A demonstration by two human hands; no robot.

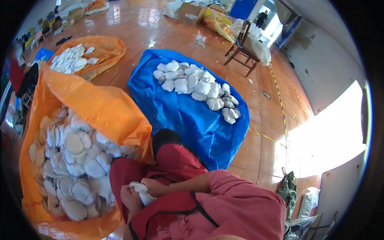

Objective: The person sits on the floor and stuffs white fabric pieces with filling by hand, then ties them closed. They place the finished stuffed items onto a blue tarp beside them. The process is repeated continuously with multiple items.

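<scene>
Over my lap, my left hand (130,199) and my right hand (156,187) are closed on one soft white fabric pad (145,195). The pad is bunched between the fingers, and part of it hangs below my right hand. To my left, a large orange sack (94,100) lies opened, full of flat, rounded white pads (74,144) in a loose heap. Ahead, a blue sheet (160,106) is spread on the floor. On it rests a pile of puffier white pads (192,82), some with greyish patches.
Farther left, another orange sheet (114,46) carries more white pieces, near a seated person (20,74). A wooden chair (244,52) stands beyond the blue sheet. Cardboard boxes (190,12) and plastic bags are at the back. Bags (308,202) lie by the right wall.
</scene>
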